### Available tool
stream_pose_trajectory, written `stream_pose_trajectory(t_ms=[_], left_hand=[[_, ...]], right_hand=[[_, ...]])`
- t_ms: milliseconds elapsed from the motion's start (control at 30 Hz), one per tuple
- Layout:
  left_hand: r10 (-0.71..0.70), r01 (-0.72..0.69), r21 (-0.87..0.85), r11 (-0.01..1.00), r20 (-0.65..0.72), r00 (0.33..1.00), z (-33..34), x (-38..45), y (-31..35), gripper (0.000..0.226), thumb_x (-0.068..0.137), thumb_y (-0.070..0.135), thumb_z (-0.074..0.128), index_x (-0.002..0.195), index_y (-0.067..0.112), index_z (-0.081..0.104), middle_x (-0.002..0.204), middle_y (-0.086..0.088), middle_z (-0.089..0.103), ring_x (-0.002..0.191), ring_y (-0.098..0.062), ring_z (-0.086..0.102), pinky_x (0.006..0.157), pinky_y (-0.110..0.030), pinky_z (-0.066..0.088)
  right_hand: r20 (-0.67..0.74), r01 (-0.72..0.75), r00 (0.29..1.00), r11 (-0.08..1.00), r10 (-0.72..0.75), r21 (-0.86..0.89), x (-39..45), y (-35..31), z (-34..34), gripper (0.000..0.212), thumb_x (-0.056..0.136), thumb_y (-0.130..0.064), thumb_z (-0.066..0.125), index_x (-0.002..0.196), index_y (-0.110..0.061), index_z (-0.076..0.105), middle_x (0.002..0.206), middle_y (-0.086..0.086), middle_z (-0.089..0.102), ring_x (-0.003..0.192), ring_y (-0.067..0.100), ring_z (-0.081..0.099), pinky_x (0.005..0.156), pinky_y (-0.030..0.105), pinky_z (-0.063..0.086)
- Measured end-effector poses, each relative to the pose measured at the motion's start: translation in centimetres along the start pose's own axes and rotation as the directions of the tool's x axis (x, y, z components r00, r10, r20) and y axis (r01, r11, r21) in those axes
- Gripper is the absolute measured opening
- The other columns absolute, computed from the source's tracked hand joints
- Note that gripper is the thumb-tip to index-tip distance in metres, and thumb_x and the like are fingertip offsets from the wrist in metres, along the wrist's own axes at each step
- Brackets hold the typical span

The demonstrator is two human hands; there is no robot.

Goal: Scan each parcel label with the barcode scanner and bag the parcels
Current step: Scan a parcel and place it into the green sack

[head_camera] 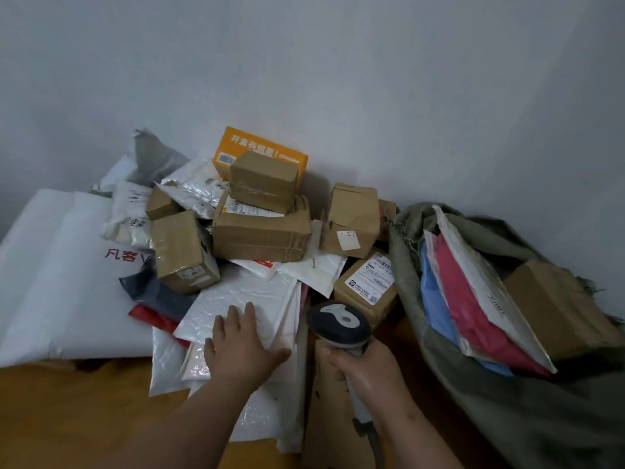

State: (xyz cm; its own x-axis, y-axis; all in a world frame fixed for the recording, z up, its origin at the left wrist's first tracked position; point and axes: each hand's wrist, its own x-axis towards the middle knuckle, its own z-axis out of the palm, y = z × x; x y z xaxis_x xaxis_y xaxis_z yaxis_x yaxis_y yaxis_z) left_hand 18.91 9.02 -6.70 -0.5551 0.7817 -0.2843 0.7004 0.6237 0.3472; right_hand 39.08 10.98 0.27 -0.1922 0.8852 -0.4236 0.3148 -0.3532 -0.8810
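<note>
At lower centre, the left hand (241, 346) lay flat, fingers straight, on a white mailer (243, 299) atop the tabletop (67, 411) pile. The right hand (365, 370) gripped the scanner (340, 324). The mailer looked light, floppy and slick; best pinched at an edge.

— How many cardboard boxes beyond the left hand (241, 346)?
— Seven brown (262, 236), one orange (260, 152).
— Scanners?
— One (338, 324), in the right hand (367, 368).
— Sacks?
— One (507, 418), to its right.
</note>
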Motion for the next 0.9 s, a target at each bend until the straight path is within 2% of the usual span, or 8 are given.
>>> stream_pose_trajectory(t_ms=[167, 300, 367, 467, 567, 667, 800, 900], left_hand=[[0.024, -0.023, 0.081, 0.996, -0.007, 1.000, -0.2, 1.1, 0.2, 0.097, 0.086, 0.050, 0.062, 0.157, 0.032, -0.001, 0.167, 0.000, -0.002, 0.153, -0.030, 0.000, 0.120, -0.055, 0.013], [0.096, -0.091, 0.060, 0.994, -0.075, 0.993, -1.6, 1.7, 0.7, 0.062, 0.094, 0.017, 0.047, 0.152, 0.034, 0.033, 0.155, 0.004, 0.039, 0.142, -0.022, 0.035, 0.116, -0.042, 0.028], [0.097, -0.095, 0.032, 0.995, -0.079, 0.992, -2.8, 2.1, 1.5, 0.057, 0.094, 0.011, 0.046, 0.147, 0.031, 0.043, 0.144, 0.002, 0.053, 0.129, -0.020, 0.051, 0.107, -0.035, 0.040], [0.095, -0.094, 0.069, 0.993, -0.004, 0.995, -5.1, 2.9, 3.1, 0.056, 0.094, 0.005, 0.048, 0.145, 0.028, 0.046, 0.141, 0.000, 0.055, 0.122, -0.020, 0.056, 0.101, -0.032, 0.042], [0.102, -0.092, 0.097, 0.991, -0.106, 0.989, -8.1, 2.5, 4.2, 0.056, 0.087, 0.002, 0.047, 0.134, 0.032, 0.056, 0.130, -0.002, 0.060, 0.109, -0.023, 0.061, 0.086, -0.034, 0.050], [0.133, -0.118, 0.078, 0.990, -0.229, 0.964, -11.4, 1.6, 4.2, 0.045, 0.090, 0.002, 0.045, 0.123, 0.027, 0.064, 0.121, -0.006, 0.062, 0.102, -0.027, 0.060, 0.085, -0.042, 0.053], [0.214, -0.276, -0.214, 0.937, -0.274, 0.938, -15.3, 0.1, 3.4, 0.019, 0.094, 0.012, 0.056, 0.105, 0.021, 0.068, 0.084, 0.001, 0.066, 0.075, -0.017, 0.060, 0.060, -0.029, 0.046], [0.193, -0.157, -0.706, 0.691, -0.029, 0.981, -17.5, -1.8, 2.6, 0.026, 0.082, 0.022, 0.074, 0.107, 0.022, 0.065, 0.088, -0.008, 0.072, 0.079, -0.026, 0.071, 0.061, -0.033, 0.055]], right_hand=[[-0.016, -0.055, 0.998, 0.998, 0.055, 0.018, 1.5, 0.0, -0.5, 0.018, 0.082, -0.021, 0.081, 0.090, -0.026, 0.065, 0.073, -0.006, 0.071, 0.073, 0.009, 0.067, 0.056, 0.019, 0.045], [-0.051, -0.061, 0.997, 0.997, 0.063, 0.038, 2.6, 0.5, -0.1, 0.016, 0.082, -0.020, 0.080, 0.090, -0.023, 0.067, 0.080, -0.002, 0.071, 0.084, 0.016, 0.067, 0.073, 0.027, 0.050], [-0.057, -0.059, 0.996, 0.997, 0.062, 0.043, 3.2, 0.6, -0.1, 0.016, 0.081, -0.020, 0.080, 0.090, -0.022, 0.068, 0.081, -0.001, 0.071, 0.085, 0.017, 0.067, 0.076, 0.030, 0.052], [-0.080, -0.039, 0.996, 0.998, 0.044, 0.055, 3.9, 0.8, -0.2, 0.018, 0.081, -0.022, 0.081, 0.094, -0.021, 0.070, 0.085, 0.002, 0.072, 0.086, 0.020, 0.069, 0.078, 0.034, 0.054], [-0.101, -0.008, 0.995, 0.995, 0.018, 0.100, 4.2, 0.8, 0.2, 0.022, 0.082, -0.021, 0.081, 0.101, -0.020, 0.071, 0.090, 0.004, 0.073, 0.089, 0.022, 0.069, 0.072, 0.029, 0.049], [-0.115, 0.008, 0.993, 0.993, 0.005, 0.117, 3.7, 0.8, 0.7, 0.024, 0.082, -0.019, 0.081, 0.104, -0.017, 0.072, 0.091, 0.005, 0.073, 0.091, 0.024, 0.069, 0.073, 0.029, 0.050], [-0.169, 0.024, 0.986, 0.991, -0.001, 0.129, 2.2, 0.0, 0.8, 0.032, 0.080, -0.024, 0.082, 0.110, -0.020, 0.070, 0.098, 0.005, 0.074, 0.097, 0.024, 0.069, 0.088, 0.040, 0.056], [-0.254, 0.051, 0.967, 0.981, -0.001, 0.189, 0.9, -0.8, 1.0, 0.033, 0.080, -0.023, 0.083, 0.110, -0.023, 0.070, 0.101, 0.004, 0.074, 0.099, 0.024, 0.068, 0.092, 0.042, 0.055]])
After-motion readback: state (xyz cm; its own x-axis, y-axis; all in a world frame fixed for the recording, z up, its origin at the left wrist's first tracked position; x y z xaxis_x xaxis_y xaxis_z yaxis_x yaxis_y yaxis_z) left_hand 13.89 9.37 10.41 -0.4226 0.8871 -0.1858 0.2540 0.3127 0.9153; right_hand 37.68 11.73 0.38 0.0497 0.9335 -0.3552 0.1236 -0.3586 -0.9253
